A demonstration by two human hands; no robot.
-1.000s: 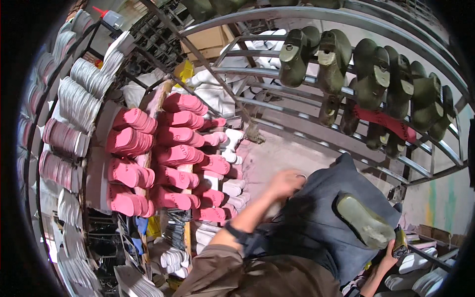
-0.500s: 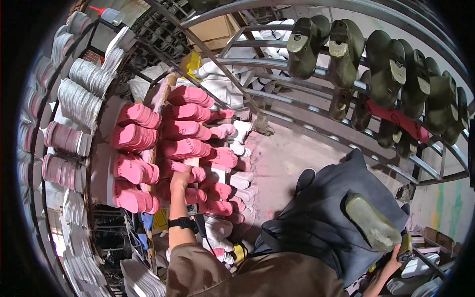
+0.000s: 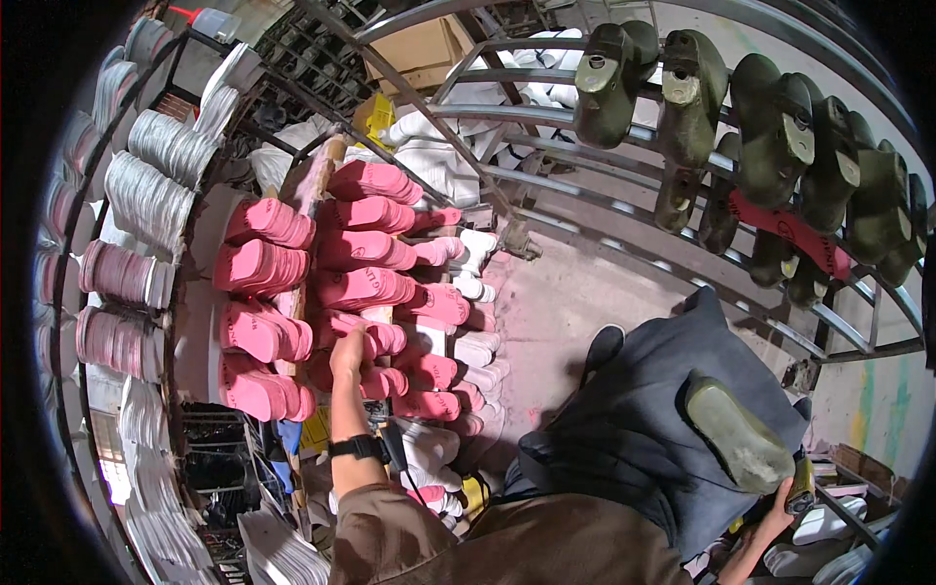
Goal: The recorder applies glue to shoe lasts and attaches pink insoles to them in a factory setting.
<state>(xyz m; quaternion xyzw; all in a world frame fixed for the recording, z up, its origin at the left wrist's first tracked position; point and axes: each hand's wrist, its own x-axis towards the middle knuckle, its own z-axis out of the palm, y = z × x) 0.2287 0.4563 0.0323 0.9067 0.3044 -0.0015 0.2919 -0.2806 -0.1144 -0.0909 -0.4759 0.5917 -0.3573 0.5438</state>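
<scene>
Left hand, moved from the dark cloth, closed on a pink foam sole in the stacked rack; right hand gripped an olive shoe last beside the cloth.

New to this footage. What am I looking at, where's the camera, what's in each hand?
It is one view from a fisheye camera worn on a person's head, looking down, so straight bars look bent. No machine is involved: two bare hands do the work. The left hand, with a black wristband, reaches among pink shoe soles stacked in rows on a rack. The right hand, at the lower right, grips an olive-green shoe form resting on the person's dark lap. More olive-green forms hang on a metal rack above. White soles fill the shelves at far left.
</scene>
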